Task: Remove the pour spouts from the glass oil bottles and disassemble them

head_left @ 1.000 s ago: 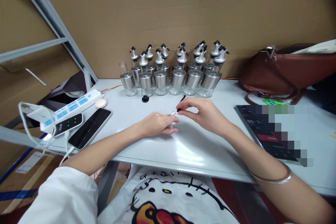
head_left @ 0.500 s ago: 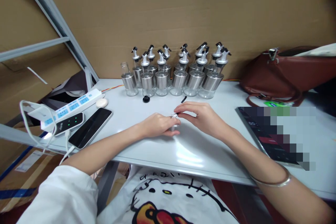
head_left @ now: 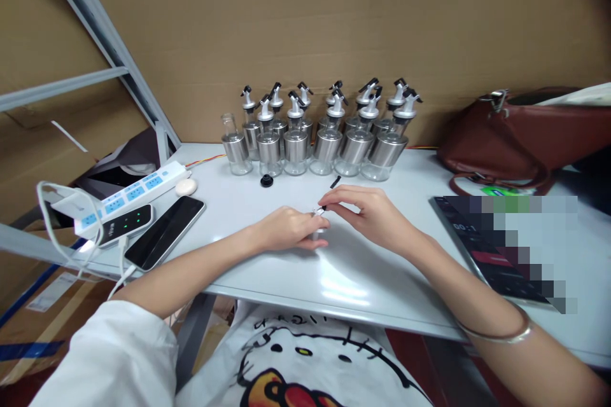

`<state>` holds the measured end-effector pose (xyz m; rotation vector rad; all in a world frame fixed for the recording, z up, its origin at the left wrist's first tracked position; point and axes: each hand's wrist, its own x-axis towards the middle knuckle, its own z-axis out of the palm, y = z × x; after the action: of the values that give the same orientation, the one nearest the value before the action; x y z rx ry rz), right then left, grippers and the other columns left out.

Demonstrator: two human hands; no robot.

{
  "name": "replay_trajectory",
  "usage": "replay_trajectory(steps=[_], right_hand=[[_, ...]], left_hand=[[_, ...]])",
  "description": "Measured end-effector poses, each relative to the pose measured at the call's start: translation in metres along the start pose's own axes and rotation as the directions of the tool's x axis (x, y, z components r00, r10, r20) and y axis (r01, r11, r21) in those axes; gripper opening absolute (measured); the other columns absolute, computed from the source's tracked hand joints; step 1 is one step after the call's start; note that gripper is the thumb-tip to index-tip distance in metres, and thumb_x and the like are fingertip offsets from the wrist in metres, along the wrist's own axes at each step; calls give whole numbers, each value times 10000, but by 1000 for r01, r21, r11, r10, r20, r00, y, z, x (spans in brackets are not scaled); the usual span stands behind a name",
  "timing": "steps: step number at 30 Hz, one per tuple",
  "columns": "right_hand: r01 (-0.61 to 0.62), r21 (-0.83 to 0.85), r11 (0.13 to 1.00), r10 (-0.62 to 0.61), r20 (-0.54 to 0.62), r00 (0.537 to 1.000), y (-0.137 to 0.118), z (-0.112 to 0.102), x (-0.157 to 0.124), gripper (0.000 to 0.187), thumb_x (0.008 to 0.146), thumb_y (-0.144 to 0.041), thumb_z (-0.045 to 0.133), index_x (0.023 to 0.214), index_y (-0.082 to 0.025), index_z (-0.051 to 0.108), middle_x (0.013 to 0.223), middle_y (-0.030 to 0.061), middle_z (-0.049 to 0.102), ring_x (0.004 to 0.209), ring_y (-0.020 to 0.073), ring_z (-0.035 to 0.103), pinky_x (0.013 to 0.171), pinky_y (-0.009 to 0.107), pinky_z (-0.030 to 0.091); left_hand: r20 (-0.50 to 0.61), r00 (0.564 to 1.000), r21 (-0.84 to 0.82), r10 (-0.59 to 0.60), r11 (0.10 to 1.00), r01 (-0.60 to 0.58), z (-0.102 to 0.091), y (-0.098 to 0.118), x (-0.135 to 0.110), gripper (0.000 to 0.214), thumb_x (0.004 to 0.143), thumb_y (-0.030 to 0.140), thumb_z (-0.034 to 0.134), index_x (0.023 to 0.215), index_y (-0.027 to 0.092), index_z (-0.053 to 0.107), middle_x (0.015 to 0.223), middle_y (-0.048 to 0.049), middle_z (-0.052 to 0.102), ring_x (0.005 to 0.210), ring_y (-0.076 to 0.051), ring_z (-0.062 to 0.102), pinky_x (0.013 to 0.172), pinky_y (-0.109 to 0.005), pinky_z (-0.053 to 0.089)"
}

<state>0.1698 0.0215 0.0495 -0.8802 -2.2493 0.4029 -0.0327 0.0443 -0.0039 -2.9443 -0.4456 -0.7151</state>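
My left hand [head_left: 289,229] rests on the white table [head_left: 267,267], fingers curled round a small silver-white spout part [head_left: 317,211]. My right hand [head_left: 365,213] meets it from the right, pinching a thin black piece [head_left: 335,182] whose end sticks up behind the fingers. Both hands touch at the middle of the table. Behind them stand several glass-and-steel dispenser bottles [head_left: 324,140] with spouts, one bottle [head_left: 231,143] at the left without a top. A black cap [head_left: 266,180] lies in front of the bottles.
At the left lie a blue-and-white power strip [head_left: 131,194], a power bank [head_left: 125,224], a black phone [head_left: 165,231] and a small white oval object [head_left: 184,186]. A tablet [head_left: 501,254] sits at the right, a brown handbag [head_left: 520,133] behind it. Cardboard walls the back.
My right hand came down and left, bringing the black piece against the part in my left hand. The left hand barely moved.
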Motion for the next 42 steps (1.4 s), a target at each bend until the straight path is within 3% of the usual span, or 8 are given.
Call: replay_trajectory(steps=[8,24,28,42], right_hand=[[-56,3,998,56,1,998,-1,0,0,179,884,-190,491,920,-195,666,898,58,721,802,173,673,757,296,534],[-110,48,993,110,-4,994,-3,-2,1,163,867,-217,517,903,-200,674,894,55,726,789,176,676,723,295,538],[-132,61,989,132,-3,991,-3,-2,0,163,858,-217,522,902,-190,678,884,56,728,763,165,670,694,274,531],[-227,160,961,224,40,974,-5,-1,0,205,836,-262,543,968,-165,667,755,43,690,628,139,614,551,234,459]], left_hand=[[38,999,-24,-12,1000,13,0,0,-1,321,947,437,392,1005,155,535,629,23,633,506,-97,588,487,-200,408],[12,1000,-3,8,1000,-8,0,0,0,353,960,448,350,1000,154,542,628,15,646,512,-107,602,484,-208,411],[-38,999,18,28,999,-27,0,0,-1,365,965,455,332,998,155,537,609,25,637,496,-106,598,461,-208,388],[-48,997,47,56,997,-54,-3,2,1,300,970,421,331,989,168,490,594,45,634,484,-105,588,446,-215,359]])
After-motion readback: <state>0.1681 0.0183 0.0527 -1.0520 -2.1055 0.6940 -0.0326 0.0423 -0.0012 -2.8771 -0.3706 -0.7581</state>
